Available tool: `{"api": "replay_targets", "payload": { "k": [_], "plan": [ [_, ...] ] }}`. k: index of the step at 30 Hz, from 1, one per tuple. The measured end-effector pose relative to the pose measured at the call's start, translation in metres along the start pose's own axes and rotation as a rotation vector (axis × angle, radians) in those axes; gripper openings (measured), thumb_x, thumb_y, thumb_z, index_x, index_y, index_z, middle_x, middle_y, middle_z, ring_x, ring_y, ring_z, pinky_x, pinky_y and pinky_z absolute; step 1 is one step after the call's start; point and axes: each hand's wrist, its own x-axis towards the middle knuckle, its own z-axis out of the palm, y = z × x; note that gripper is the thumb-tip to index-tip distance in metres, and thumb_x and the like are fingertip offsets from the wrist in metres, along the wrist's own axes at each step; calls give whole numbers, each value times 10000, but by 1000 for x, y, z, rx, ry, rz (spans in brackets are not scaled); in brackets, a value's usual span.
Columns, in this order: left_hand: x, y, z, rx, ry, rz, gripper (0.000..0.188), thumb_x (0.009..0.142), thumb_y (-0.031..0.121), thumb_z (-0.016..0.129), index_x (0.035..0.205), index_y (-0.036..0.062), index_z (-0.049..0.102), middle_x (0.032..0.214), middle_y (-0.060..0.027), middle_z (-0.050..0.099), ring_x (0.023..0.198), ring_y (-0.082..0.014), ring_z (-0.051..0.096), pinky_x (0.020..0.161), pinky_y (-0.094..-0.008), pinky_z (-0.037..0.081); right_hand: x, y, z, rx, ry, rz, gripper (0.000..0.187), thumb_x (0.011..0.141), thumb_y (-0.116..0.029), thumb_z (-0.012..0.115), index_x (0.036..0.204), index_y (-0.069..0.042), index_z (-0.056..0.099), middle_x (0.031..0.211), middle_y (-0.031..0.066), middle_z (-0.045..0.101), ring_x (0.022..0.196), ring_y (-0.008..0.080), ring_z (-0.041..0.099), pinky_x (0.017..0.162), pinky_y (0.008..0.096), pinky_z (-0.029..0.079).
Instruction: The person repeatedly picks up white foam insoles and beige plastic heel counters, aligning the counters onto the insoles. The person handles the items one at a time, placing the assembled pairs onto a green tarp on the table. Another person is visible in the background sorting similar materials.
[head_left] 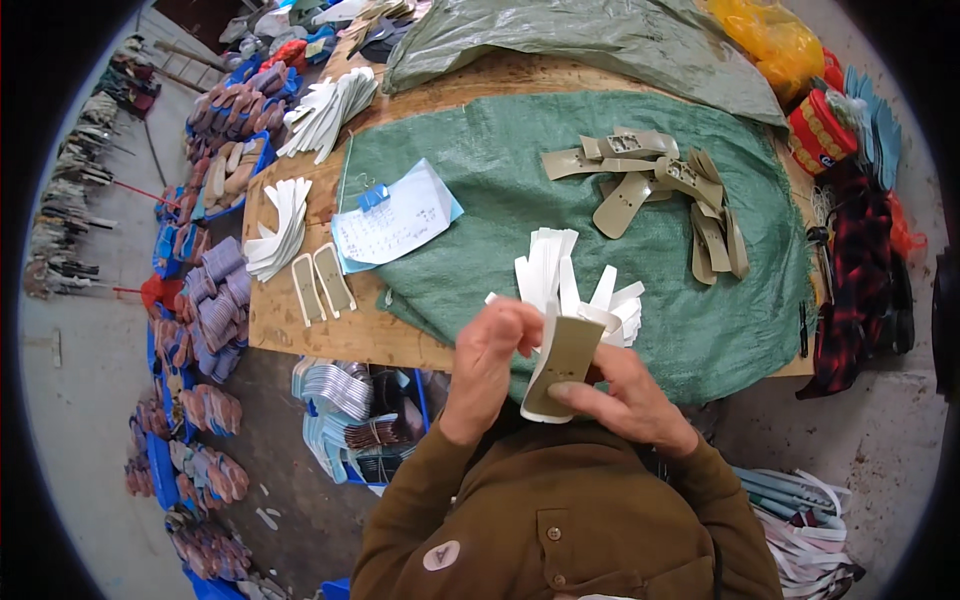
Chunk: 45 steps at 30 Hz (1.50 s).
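Right hand (640, 405): fingertips hidden behind tan curved piece (562, 355); the piece's small dark marks too small to tell. Left hand (488, 365): contact with the piece unclear. White strips (545, 262), toward near edge of worktop (400, 338): lower ends hidden. Paper sheet (405, 222), left part of worktop: writing too small to tell. Grey-green cover (560, 38), far edge: cut off by picture's top.

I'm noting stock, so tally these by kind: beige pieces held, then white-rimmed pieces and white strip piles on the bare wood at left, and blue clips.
Held beige piece: 1
White-rimmed pieces: 2
White strip piles: 2
Blue clip: 1
Total: 6
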Motion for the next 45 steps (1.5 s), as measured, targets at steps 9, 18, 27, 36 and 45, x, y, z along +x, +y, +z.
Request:
{"api": "replay_targets", "payload": {
  "k": [9, 18, 27, 36, 45],
  "plan": [
    [-13, -16, -10, 555, -231, 206, 229, 976, 180, 545, 893, -26, 599, 744, -106, 527, 659, -215, 508, 623, -326, 422, 2, 8, 0, -107, 53, -10, 318, 864, -107, 644, 1140, 21, 548, 915, 148, 630, 728, 254, 615, 640, 345, 482],
    [2, 24, 3, 702, -234, 517, 385, 837, 33, 664, 1218, 55, 615, 1240, -217, 600, 1010, -293, 666, 841, -336, 540, 19, 14, -5, -506, 143, -424, 541, 774, -24, 705, 1270, -17, 489, 1213, 185, 500, 992, 318, 603, 813, 375, 493],
    [-3, 2, -24, 658, -158, 745, 446, 832, 124, 732, 1238, 30, 574, 1316, -339, 508, 1032, -346, 666, 792, -344, 564, 1, 27, -25, 281, 105, 228, 505, 859, -203, 728, 1286, -7, 542, 1167, 110, 622, 1007, 163, 610, 876, 285, 478],
    [-15, -9, -20, 746, -75, 717, 364, 848, -32, 622, 1205, 34, 610, 1322, -302, 518, 985, -302, 685, 776, -332, 575, 28, 32, 13, 318, 353, 60, 202, 951, -136, 601, 1002, 44, 679, 805, -3, 649, 711, 47, 529, 613, 222, 423],
    [-4, -39, -18, 752, -18, 694, 454, 842, -31, 600, 1287, 54, 570, 1333, -252, 535, 1065, -356, 647, 841, -359, 555, 33, 24, 40, -95, 594, -129, 152, 941, -86, 573, 989, 20, 672, 676, 70, 616, 588, 106, 534, 541, 285, 433]
  ]
}}
